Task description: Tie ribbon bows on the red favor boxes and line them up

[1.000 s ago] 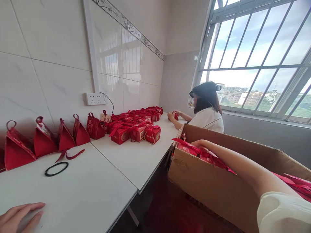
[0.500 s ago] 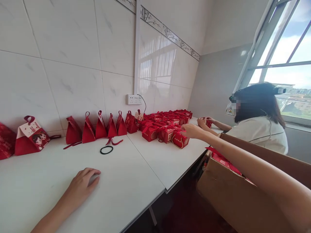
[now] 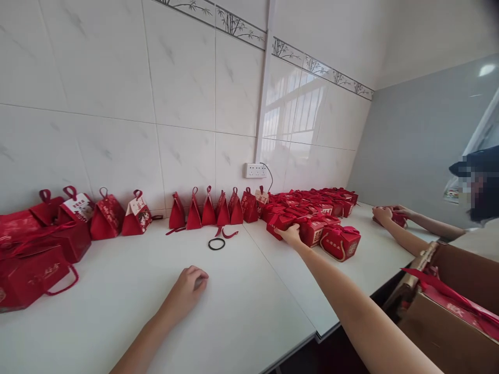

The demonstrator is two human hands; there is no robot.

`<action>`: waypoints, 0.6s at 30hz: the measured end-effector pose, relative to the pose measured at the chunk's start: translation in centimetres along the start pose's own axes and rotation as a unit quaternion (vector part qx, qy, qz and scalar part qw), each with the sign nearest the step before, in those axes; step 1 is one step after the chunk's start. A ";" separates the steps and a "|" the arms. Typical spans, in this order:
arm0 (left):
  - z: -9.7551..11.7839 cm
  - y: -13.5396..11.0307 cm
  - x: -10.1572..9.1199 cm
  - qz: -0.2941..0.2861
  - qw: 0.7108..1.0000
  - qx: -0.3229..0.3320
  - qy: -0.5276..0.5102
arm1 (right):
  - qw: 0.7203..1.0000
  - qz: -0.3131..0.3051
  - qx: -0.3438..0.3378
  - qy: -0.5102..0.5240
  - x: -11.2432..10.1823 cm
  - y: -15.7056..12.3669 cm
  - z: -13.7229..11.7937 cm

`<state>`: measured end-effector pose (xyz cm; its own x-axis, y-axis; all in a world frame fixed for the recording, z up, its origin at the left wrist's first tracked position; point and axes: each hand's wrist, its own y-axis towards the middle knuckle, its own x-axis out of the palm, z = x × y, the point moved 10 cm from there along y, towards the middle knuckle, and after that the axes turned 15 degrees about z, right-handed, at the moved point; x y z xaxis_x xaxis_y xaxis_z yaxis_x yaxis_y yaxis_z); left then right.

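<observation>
My right hand (image 3: 291, 235) reaches across the white table (image 3: 241, 311) and touches a red gift box (image 3: 312, 231) at the front of a cluster of red ribbon-tied boxes (image 3: 312, 205); its fingers lie against the box and I cannot see whether they grip it. My left hand (image 3: 188, 286) rests on the table top with its fingers curled under, holding nothing. A black hair band (image 3: 216, 243) lies a little beyond it. A row of red triangular pouches (image 3: 208, 210) stands along the tiled wall.
More red boxes and pouches (image 3: 47, 239) are at the left. A cardboard carton (image 3: 448, 317) with red ribbons stands at the lower right, below the table edge. Another person (image 3: 473, 208) sits at the far right, hands on a red box (image 3: 395, 217). A wall socket (image 3: 255, 170) is behind.
My view has swung left. My right hand has moved from the carton to the red boxes on the table. My left hand has slid forward and curled its fingers.
</observation>
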<state>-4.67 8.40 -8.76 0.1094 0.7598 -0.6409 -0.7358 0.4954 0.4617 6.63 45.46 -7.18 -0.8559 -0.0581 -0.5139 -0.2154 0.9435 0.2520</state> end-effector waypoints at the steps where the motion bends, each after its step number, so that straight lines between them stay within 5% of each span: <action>1: 0.1 -0.1 0.0 -0.003 1.000 -0.005 -0.002 | 1.000 0.011 0.008 0.005 0.0 0.3 0.4; 12: 0.3 -0.4 0.1 -0.014 0.999 -0.024 -0.034 | 0.996 -0.002 -0.024 0.085 -0.8 1.5 0.6; 18: 0.0 -0.3 -0.1 0.004 0.996 -0.050 -0.078 | 0.975 -0.084 -0.124 0.166 0.9 -6.8 -3.3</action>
<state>-4.41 8.16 -8.82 0.1993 0.8235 -0.5312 -0.7988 0.4505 0.3986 5.73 37.92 -6.64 -0.8950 -0.3461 -0.2814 -0.4373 0.8056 0.3998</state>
